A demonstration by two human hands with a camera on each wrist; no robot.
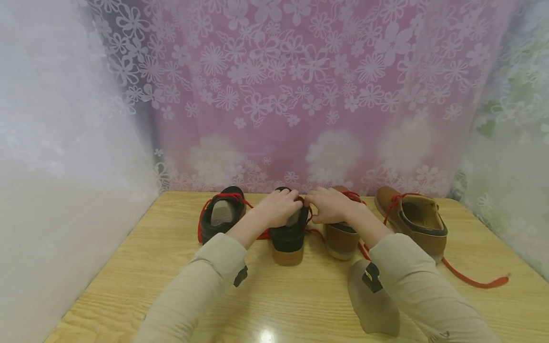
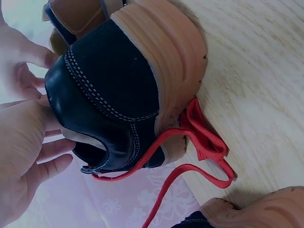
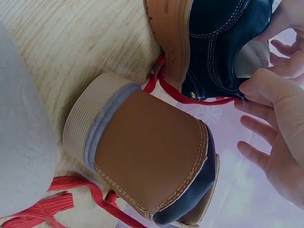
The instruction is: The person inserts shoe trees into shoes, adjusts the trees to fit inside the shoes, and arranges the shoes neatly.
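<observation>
Both hands are at a dark blue shoe (image 2: 114, 71) with a tan sole, in the middle of the head view. My left hand (image 1: 280, 207) bends over its opening, fingers at the collar; the collar hides the thumb side, so I cannot tell whether it grips anything. From the right, my right hand (image 1: 330, 205) holds a red shoelace (image 3: 190, 99) between thumb and index at the shoe's upper edge, other fingers spread. The lace hangs down the shoe's side to the table. A brown shoe (image 3: 152, 152) stands beneath the right hand, heel toward me.
Another dark shoe (image 1: 223, 214) with red laces stands at the left, a second brown shoe (image 1: 411, 219) at the right. From it a loose red lace (image 1: 476, 281) trails over the wooden table (image 1: 128, 267). A grey-beige flat piece (image 1: 371, 300) lies under the right forearm. Flowered curtains rise behind.
</observation>
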